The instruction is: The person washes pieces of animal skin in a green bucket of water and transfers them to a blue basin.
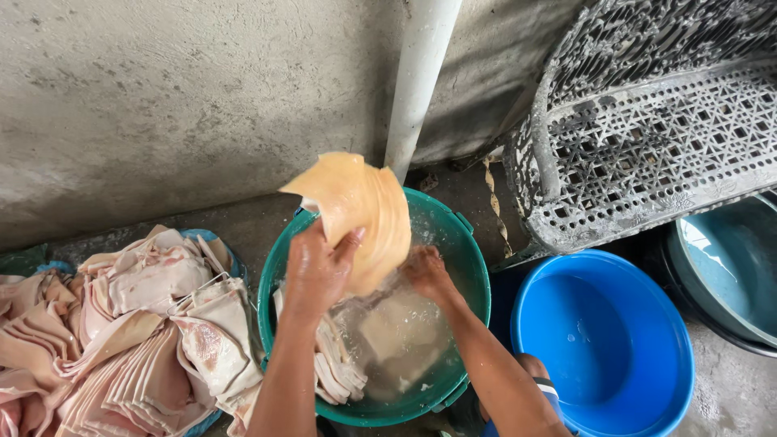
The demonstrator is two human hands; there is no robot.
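Left hand (317, 271) grips a tan slab of pork skin (360, 212); right hand (426, 273) clasps its lower edge above the green basin (468, 267).

A: Middle basin (465, 243), near the far wall (162, 97). What's in it?
B: Water and stacked sheets (336, 368). Both hands, left hand (317, 271) and right hand (426, 273), are over it, with a lifted sheet (360, 214) between them.
A: Left?
B: Heaped pile of sheets (137, 340).
A: Right?
B: Second basin (603, 340), a third tub (728, 271) farther right. Perforated crate (647, 137) behind them, pipe (421, 73) behind the middle basin.
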